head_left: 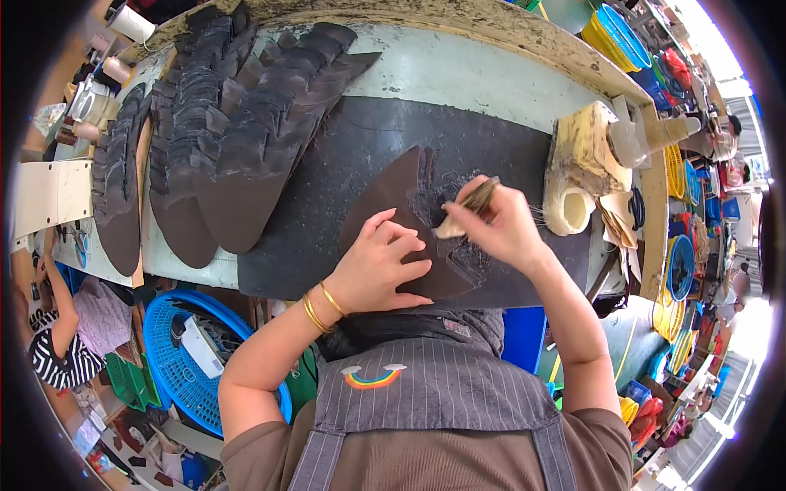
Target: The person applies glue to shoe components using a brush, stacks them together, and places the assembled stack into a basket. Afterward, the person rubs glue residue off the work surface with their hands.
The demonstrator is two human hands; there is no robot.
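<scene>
My left hand (386,266) lies with its fingers spread over dark brown cut pieces (378,200), pressing them to the black work mat (491,155). The pieces overlap in a fan, and their stepped edges face right. In my right hand (508,229) is a brush (480,196), pinched between thumb and fingers. Its pale tip (449,228) meets the edges of the pieces, where a dark, stringy residue shows. My palm hides part of the pieces.
Overlapping stacks of dark pieces (237,196) fill the left of the bench. A crusted, yellowish container (571,210) stands at the right, beside a raised wooden edge (524,37). Below left is a blue basket (196,401). Another person (65,335) sits at far left.
</scene>
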